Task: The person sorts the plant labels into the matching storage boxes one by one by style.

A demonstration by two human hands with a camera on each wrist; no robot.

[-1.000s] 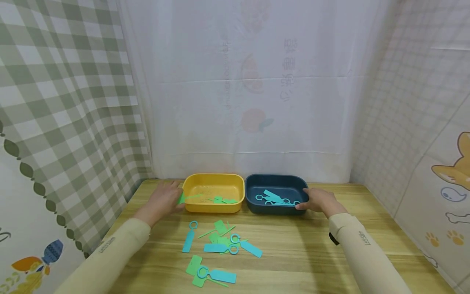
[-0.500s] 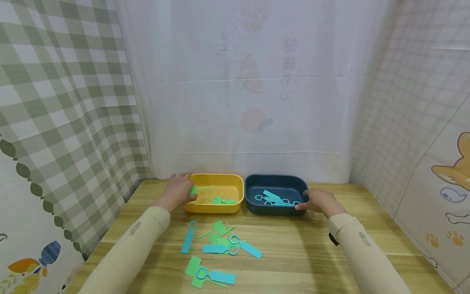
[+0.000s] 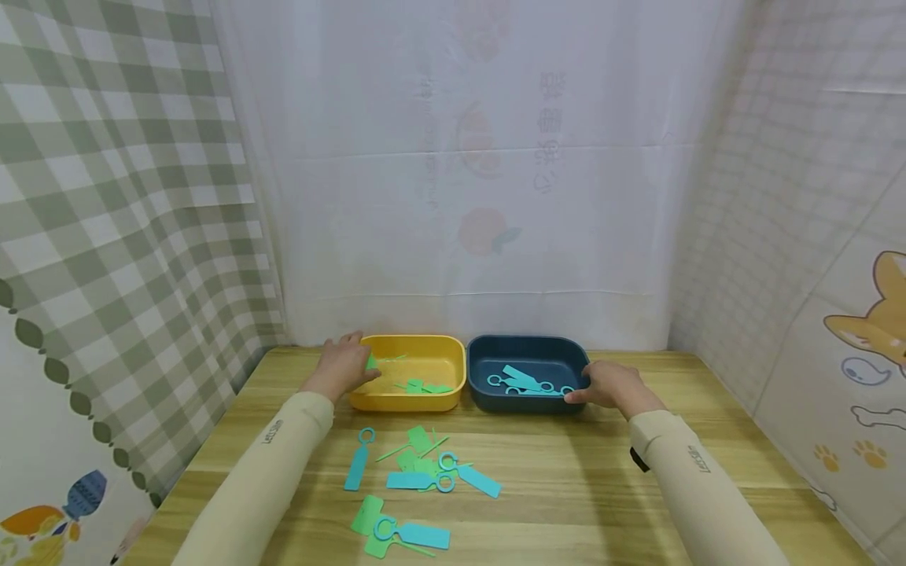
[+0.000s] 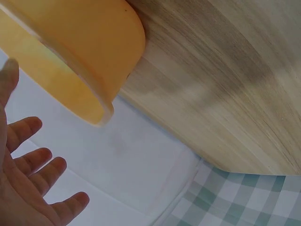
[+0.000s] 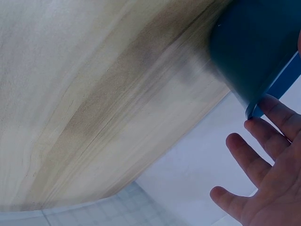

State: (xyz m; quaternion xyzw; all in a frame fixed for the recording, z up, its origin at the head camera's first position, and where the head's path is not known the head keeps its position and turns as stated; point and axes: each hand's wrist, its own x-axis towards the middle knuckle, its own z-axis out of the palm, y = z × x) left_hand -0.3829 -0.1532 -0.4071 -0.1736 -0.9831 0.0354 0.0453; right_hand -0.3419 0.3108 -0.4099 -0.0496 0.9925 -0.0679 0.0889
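My left hand (image 3: 342,366) is over the left end of the yellow bin (image 3: 406,402), its fingers spread apart in the left wrist view. A green tag with a thin stem (image 3: 371,362) shows in the bin just beside that hand, partly hidden by it. Other green tags (image 3: 425,387) lie at the bin's front. My right hand (image 3: 610,387) is at the right end of the dark blue bin (image 3: 524,404), with extended fingertips touching its rim (image 5: 251,109) in the right wrist view. Inside that bin are several blue tags with ring ends (image 3: 522,379).
Nearer on the wooden table (image 3: 552,503), green and blue tags overlap in a pile (image 3: 425,465). One blue tag (image 3: 357,464) lies to its left, and another blue tag (image 3: 423,536) rests over green ones in front. A white curtain (image 3: 439,236) hangs behind the bins.
My left hand has moved right from beside the yellow bin to over its left end, and the green tag it carried now shows within the bin. My right hand stays at the blue bin.
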